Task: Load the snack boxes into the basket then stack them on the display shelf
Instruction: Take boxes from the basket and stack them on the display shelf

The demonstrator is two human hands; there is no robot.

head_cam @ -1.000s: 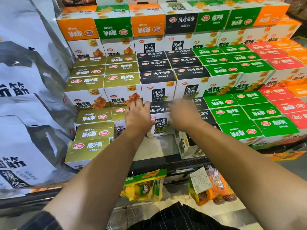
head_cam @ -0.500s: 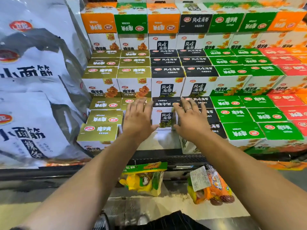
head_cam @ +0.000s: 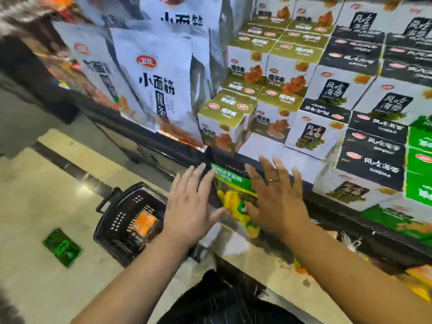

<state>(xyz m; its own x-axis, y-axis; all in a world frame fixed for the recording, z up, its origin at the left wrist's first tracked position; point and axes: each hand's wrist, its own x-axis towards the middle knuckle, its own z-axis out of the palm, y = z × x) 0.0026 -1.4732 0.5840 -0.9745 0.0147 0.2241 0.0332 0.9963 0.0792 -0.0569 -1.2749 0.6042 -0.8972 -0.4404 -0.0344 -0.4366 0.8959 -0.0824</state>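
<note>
I have both hands empty, fingers spread: left hand (head_cam: 189, 206) and right hand (head_cam: 278, 202) hover just before the display shelf's (head_cam: 268, 146) front edge, ready, I judge, to fetch more stock. The black-lidded snack box (head_cam: 313, 134) stands upright on the shelf, print facing outward for shoppers. It looks near-cubic, with no clear long axis. The basket (head_cam: 112, 230) sits below-left of the shelf.

both hands (head_cam: 189, 208) (head_cam: 277, 202) outstretched, fingers spread, empty.

Bare forearms cross the lower frame — a thin ring (head_cam: 273, 180) bands one finger of the right hand (head_cam: 278, 202), dark faintly striped clothing (head_cam: 224, 300) at bottom centre
</note>
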